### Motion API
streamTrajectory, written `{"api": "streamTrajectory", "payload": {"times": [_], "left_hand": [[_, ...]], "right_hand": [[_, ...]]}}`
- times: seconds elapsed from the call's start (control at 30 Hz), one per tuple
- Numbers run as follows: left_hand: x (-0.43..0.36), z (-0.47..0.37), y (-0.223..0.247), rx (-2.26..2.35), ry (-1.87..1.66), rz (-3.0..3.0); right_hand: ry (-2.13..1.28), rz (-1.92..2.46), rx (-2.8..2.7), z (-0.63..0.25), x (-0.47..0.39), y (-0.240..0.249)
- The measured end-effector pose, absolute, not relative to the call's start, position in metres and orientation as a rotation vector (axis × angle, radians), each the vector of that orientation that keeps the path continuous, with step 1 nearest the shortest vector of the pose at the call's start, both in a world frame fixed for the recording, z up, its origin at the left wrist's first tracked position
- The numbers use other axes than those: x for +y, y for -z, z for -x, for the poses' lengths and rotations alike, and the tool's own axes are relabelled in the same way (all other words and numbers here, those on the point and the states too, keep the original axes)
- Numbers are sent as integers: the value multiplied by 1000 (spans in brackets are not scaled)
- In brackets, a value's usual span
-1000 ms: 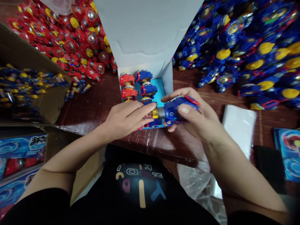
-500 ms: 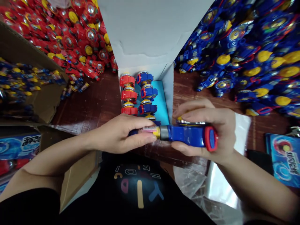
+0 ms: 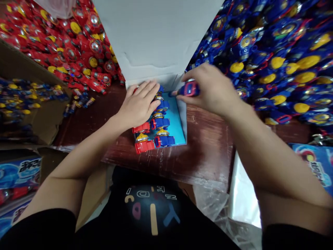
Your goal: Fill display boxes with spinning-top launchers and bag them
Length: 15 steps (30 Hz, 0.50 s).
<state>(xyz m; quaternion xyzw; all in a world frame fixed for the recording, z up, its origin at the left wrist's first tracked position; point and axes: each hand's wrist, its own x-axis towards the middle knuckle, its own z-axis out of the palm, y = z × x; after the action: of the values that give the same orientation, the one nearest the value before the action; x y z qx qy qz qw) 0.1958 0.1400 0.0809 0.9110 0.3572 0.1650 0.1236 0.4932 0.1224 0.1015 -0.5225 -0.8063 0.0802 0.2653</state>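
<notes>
My left hand (image 3: 139, 104) lies spread, palm down, over the upper part of the toy rows in a white box (image 3: 158, 34). Red toys (image 3: 144, 146) line the box's left side, with blue toys (image 3: 165, 140) beside them on a light blue base (image 3: 178, 126). At the box's right wall, near the back, my right hand (image 3: 208, 90) grips a blue toy with a red end (image 3: 191, 88). Its far end points left into the box, partly hidden.
Red toys (image 3: 70, 45) are heaped at the back left, blue toys (image 3: 283, 62) at the right. A cardboard box (image 3: 49, 114) of small blue-yellow pieces stands left. Printed packages (image 3: 316, 163) lie at the right edge, above white sheets (image 3: 244, 194).
My left hand has let go of the toy's narrow end and moved up onto the rows. My right hand has carried the blue toy up to the box's right side.
</notes>
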Motion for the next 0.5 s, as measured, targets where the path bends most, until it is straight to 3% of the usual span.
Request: {"api": "streamTrajectory", "payload": {"times": [0.13, 0.33, 0.4, 0.5], "left_hand": [[138, -203, -78, 1119, -433, -2644], [134, -204, -76, 1111, -484, -2689], [138, -189, -70, 1153, -645, -2689], [144, -136, -58, 1562, -1042, -2543]], "right_hand": [[-319, 1364, -2385, -483, 152, -71], [-381, 1159, -2464, -487, 167, -63], [-322, 1162, -2411, -490, 170, -60], [-247, 1253, -2355, -485, 163, -62]]}}
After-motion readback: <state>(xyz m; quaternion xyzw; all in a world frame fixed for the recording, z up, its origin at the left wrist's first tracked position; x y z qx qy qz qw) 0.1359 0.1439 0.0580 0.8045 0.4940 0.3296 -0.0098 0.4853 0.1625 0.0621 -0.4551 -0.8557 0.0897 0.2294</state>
